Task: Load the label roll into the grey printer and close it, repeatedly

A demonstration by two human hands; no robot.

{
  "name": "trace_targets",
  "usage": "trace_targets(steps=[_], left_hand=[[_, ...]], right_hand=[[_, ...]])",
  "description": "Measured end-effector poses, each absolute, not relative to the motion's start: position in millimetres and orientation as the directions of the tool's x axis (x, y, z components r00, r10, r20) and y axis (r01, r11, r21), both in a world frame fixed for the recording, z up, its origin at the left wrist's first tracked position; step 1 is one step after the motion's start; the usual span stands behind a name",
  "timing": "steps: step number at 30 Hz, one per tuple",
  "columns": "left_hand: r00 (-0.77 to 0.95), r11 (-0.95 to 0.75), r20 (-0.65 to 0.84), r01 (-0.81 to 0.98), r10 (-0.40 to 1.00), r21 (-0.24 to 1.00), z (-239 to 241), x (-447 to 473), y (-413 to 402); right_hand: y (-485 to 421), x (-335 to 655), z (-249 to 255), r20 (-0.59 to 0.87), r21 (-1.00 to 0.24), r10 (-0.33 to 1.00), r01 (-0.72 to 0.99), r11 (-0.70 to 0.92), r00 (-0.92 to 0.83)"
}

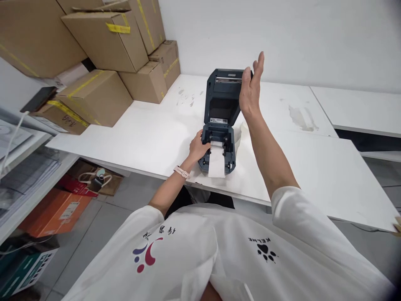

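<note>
A dark blue-grey label printer [205, 167] stands on the white table with its lid [209, 98] raised. Out of its base, over the front edge, runs a strip of white label paper [216, 163]. My left hand [198, 147] grips the left wall of the base, thumb reaching over the rim toward the paper. On the lid's right edge rests my right hand [250, 90], its fingers stretched upward and open. Part of the lid's upper right corner is hidden behind that hand. Behind the printer's right side lies a pale sheet of paper [238, 136], partly covered.
Stacked cardboard boxes [106, 42] fill the table's back left, and a dark phone-like device [39, 99] lies on one of them. A white wall [282, 37] rises behind the table. Below left, an orange box [56, 211] sits near a shelf [34, 167].
</note>
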State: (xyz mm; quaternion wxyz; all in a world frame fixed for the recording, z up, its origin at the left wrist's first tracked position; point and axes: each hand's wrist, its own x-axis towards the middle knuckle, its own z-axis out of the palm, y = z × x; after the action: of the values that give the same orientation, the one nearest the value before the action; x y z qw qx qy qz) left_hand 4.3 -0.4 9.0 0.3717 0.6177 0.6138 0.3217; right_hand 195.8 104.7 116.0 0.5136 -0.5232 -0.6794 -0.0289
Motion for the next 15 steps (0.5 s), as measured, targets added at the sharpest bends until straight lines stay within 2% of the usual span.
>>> trace_targets(steps=[4,6,8,10,12,15], left_hand=[[0.021,0.007,-0.021,0.520,1.000,0.854,3,6,3],[0.015,-0.004,-0.004,0.539,1.000,0.842,2,6,4],[0.009,-0.015,0.012,0.560,1.000,0.829,2,6,6],[-0.009,-0.011,0.019,0.569,1.000,0.822,2,7,7],[-0.027,0.006,0.012,0.565,1.000,0.825,3,7,7],[-0.039,0.020,0.002,0.553,0.999,0.833,3,7,7]], right_hand=[[59,189,120,0.838,-0.358,0.544,0.789,0.499,0.036],[35,185,112,0.800,-0.292,0.587,0.778,0.556,-0.119],[20,180,98,0.594,-0.273,0.730,0.768,0.579,-0.339],[16,175,82,0.267,-0.238,0.841,0.814,0.531,-0.471],[19,168,69,-0.014,-0.135,0.877,0.870,0.474,-0.480],[32,158,57,-0.240,-0.046,0.849,0.879,0.474,-0.471]])
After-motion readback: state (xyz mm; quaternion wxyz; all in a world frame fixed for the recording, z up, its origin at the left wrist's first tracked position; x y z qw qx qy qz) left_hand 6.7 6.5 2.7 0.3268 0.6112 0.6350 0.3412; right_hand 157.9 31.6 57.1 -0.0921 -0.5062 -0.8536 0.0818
